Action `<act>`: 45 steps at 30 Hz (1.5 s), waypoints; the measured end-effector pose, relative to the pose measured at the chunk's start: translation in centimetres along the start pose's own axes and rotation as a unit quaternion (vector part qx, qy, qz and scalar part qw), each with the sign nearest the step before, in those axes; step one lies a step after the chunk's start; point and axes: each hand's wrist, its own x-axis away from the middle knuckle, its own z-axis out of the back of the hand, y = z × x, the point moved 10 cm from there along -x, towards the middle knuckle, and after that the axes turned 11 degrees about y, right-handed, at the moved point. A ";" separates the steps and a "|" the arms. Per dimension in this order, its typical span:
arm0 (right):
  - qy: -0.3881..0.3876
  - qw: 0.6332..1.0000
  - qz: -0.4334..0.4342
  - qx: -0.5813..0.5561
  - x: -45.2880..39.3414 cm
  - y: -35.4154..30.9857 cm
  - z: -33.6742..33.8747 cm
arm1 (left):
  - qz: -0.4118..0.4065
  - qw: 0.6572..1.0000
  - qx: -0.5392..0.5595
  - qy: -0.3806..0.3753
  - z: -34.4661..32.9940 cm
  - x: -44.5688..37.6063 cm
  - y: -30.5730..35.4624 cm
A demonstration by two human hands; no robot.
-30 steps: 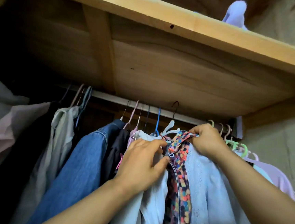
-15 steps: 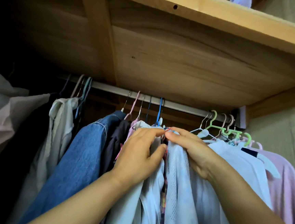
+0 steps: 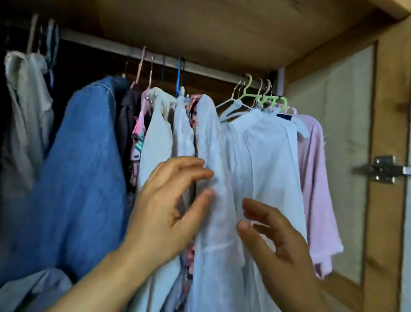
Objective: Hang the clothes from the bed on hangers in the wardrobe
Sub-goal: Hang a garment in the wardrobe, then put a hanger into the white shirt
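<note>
Several garments hang on the metal rail inside the wooden wardrobe. A white lacy garment hangs in the middle, with a multicoloured patterned garment squeezed just left of it. My left hand is held in front of the white garments, fingers relaxed, fingertips touching the lacy fabric. My right hand hovers lower right, fingers loosely spread, by a white shirt. Neither hand grips anything. Empty green and white hangers hang at the rail's right end.
A blue denim jacket and pale grey clothes fill the left side. A pink top hangs far right, near the wardrobe's side panel. A metal door hinge sticks out at the right.
Both hands have let go of the clothes near the hanger hooks and dropped lower, opening. The view has shifted to the right, showing the side panel and hinge.
</note>
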 end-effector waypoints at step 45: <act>0.664 0.272 -0.437 0.543 94.5 -59.8 30.1 | -0.335 0.373 0.676 -0.539 33.6 44.9 87.3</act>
